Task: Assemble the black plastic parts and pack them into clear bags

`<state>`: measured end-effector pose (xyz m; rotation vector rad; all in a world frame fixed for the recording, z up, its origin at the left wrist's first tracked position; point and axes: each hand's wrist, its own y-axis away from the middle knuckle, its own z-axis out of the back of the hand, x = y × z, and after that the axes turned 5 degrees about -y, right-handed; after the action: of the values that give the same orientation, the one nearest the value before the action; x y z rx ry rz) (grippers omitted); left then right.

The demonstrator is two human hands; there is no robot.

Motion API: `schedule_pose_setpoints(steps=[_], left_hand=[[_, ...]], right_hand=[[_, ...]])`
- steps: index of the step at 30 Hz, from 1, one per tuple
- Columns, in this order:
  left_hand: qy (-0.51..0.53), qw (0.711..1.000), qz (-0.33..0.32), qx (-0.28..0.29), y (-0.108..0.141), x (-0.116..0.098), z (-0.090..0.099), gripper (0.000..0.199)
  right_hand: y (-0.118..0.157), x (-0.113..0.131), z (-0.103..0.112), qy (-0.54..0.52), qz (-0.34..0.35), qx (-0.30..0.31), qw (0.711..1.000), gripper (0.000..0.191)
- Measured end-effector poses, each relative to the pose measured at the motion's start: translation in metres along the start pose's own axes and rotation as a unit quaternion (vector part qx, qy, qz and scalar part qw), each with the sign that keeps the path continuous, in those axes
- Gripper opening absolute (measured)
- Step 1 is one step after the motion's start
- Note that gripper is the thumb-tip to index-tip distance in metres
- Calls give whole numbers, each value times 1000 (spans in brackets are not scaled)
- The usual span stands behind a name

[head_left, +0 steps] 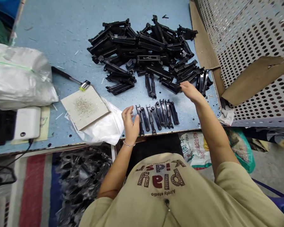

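Note:
A row of slim black plastic parts stands side by side near the table's front edge. My left hand is at the left end of this row, its thumb apart from the curved fingers and nothing held in it. Farther right, my right hand has its fingertips closed on the end of a long black plastic part at the near side of the pile. That big loose pile of black plastic parts spreads over the back of the table. Two more parts lie between pile and row.
At left are a square board with crumbs on white plastic, a hammer, a white plastic bundle and a white box with a cable. A perforated metal panel with cardboard borders the right. Bagged black parts lie below.

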<state>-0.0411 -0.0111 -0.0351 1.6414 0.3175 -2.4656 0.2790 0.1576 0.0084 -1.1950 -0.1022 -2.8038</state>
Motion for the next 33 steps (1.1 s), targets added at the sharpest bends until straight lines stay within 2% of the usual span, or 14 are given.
schedule_pose_setpoints(steps=[3,5,7,9,11,14,16,19,22,25,27,28,31,33], left_hand=[[150,984,46,87,-12,-36,-29,52],[270,944,106,158,-31,-59,-58,55],[348,911,122,184,-54,-78,-81,53],[366,907,99,184,-69,-92,-89,57],[331,925,50,179,-70,-100,-80,67],[229,956,-26,183,-45,-102,-53,87],[171,964,-45,200,-23,-101,-37,94],[124,964,-59,228,-1,-99,-22,91],[95,961,-95,243,3,-94,-15,84],[68,959,-114,251,-2,-86,-9,83],[68,960,-92,256,-4,-80,-5,81],[83,960,-62,261,-5,-77,-4,80],[167,951,68,251,-8,-73,-2,77],[216,942,129,222,-10,-75,-2,77]], right_hand=[[37,17,-18,-100,14,12,995,40],[58,33,-38,-124,45,-18,991,42],[73,48,-55,-125,88,-54,987,45],[83,60,-59,-119,141,-58,981,48],[88,69,-49,-112,183,-38,976,50],[91,78,-23,-60,188,-61,979,54],[90,84,-10,-2,183,-67,981,58],[87,92,-7,41,206,-8,978,62],[89,96,-22,-70,186,50,979,60],[92,95,-38,-294,55,166,940,61],[94,94,-43,-371,-13,244,896,61],[95,94,-43,-369,-21,258,893,61],[106,97,-40,-213,55,199,955,60],[119,103,-41,-57,160,177,969,60]])
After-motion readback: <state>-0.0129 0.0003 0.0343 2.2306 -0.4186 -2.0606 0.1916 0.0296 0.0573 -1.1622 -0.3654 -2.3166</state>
